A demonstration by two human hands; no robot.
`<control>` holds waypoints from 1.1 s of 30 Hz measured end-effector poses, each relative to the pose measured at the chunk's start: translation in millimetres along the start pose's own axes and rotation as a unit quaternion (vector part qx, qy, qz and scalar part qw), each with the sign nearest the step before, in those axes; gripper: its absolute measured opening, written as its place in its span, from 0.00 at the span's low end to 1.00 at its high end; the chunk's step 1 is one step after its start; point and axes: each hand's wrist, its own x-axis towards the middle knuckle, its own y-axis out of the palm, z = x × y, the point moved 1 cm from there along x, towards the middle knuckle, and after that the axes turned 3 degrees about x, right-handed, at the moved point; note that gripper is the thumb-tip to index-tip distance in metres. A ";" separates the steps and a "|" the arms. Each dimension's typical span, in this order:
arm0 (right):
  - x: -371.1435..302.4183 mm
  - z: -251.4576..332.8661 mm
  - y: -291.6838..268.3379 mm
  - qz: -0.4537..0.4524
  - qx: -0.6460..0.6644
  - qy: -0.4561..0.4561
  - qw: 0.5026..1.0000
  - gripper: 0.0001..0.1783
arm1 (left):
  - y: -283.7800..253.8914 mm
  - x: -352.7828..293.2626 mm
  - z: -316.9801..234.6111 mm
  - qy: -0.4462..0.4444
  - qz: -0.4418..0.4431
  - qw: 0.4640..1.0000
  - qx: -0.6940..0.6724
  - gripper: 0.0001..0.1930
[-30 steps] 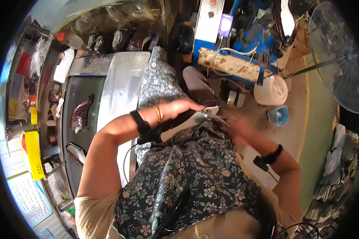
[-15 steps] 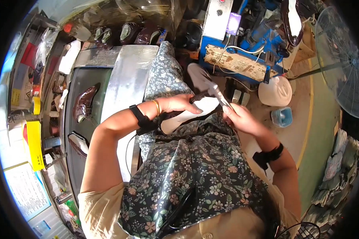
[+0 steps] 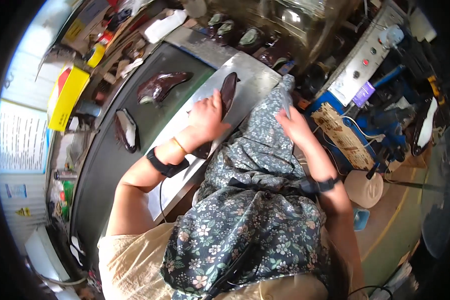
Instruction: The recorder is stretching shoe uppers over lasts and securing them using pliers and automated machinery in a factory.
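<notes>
A dark maroon shoe upper stretched on a last (image 3: pixel 229 92) is on the bright metal plate (image 3: pixel 257 75), its glossy side up. Across its middle lies my left hand (image 3: pixel 207 119), thumb on one side and fingers along the other, hiding part of it. To the right, above my patterned apron, my right hand (image 3: pixel 296 127) is closed round a grey metal hand tool that looks like pincers (image 3: pixel 286 99); motion blurs it. Two more maroon lasted shoes lie on the dark belt to the left: one on its side (image 3: pixel 162 86), one showing its white sole (image 3: pixel 127 131).
Several maroon shoes (image 3: pixel 250 39) line the back ledge. A blue machine with a grey control panel (image 3: pixel 357 75) stands at the right, with a white-soled shoe (image 3: pixel 426 127) beyond it. Below are a white jug (image 3: pixel 363 189) and a blue tub (image 3: pixel 361 219). A crowded shelf (image 3: pixel 87 107) borders the left.
The shoe has moved from my lap, white sole up, to the metal plate at the left, turned over. My right hand has drawn the tool away from it. The view has swung left.
</notes>
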 end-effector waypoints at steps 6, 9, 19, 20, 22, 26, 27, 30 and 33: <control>95.4 20.0 100.9 -0.039 -0.351 -0.143 0.925 0.25 | 104.5 -36.5 -42.2 0.156 0.016 0.987 0.046 0.31; 58.8 17.9 80.3 -0.002 -0.307 -0.258 0.916 0.23 | 122.9 -56.4 -60.4 0.118 -0.082 0.977 -0.159 0.30; -116.8 131.9 -336.6 -0.491 -0.522 -0.138 0.684 0.24 | 83.5 -35.4 -51.0 0.104 -0.019 0.927 -0.360 0.22; -131.3 127.9 -353.1 -0.528 -0.508 -0.042 0.679 0.31 | 79.8 -37.6 -59.1 0.104 -0.007 0.929 -0.355 0.22; -135.3 117.6 -378.3 -0.549 -0.289 0.053 0.782 0.49 | 68.7 -32.2 -77.8 0.138 -0.034 0.955 -0.260 0.21; -137.2 91.5 -366.5 -0.615 -0.337 -0.026 0.713 0.45 | 41.7 -27.7 -110.9 0.288 -0.111 0.883 -0.353 0.21; -139.4 89.0 -355.0 -0.618 -0.354 -0.068 0.699 0.42 | 35.0 -27.3 -118.0 0.303 -0.089 0.859 -0.404 0.20; -152.8 86.1 -295.0 -0.588 -0.383 -0.179 0.690 0.43 | 12.7 -21.7 -140.5 0.321 -0.052 0.802 -0.501 0.18; -159.1 75.0 -191.9 -0.513 -0.217 -0.336 0.759 0.55 | -12.0 -4.2 -166.8 0.274 0.020 0.709 -0.649 0.25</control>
